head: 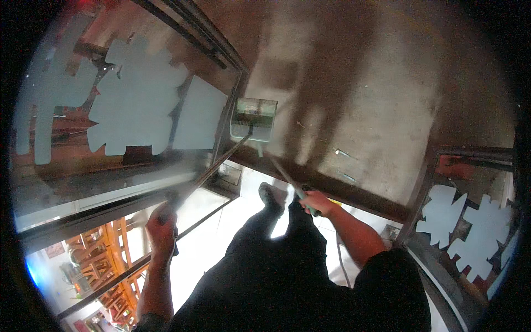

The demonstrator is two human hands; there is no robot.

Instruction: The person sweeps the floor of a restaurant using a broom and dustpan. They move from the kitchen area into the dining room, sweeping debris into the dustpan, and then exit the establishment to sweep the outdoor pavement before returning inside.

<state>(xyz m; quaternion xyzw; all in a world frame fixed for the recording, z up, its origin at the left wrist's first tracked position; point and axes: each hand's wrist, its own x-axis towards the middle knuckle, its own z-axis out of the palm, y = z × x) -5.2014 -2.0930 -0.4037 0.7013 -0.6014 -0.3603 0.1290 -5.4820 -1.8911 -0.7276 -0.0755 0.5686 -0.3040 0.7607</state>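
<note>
My left hand (161, 228) is closed around a dark long handle (222, 159) that slopes away to a dustpan (254, 108). Dark bristles, apparently a broom head (247, 122), show inside the pan; dim light blurs where they meet it. The dustpan is pale green at its rim and rests on the brown-grey ground beyond the doorway. In my right hand (318, 203) is a second stick (283, 171) with a green grip. It runs toward a green socket (260, 149) at the pan's near edge.
Framed glass panels with pale patches stand at left (197, 116) and right (442, 216). A dark threshold (369, 199) crosses between them. Small litter (343, 153) lies on the ground outside. Orange wooden chairs (95, 261) appear at lower left. My shoes stand on bright floor tiles (207, 245).
</note>
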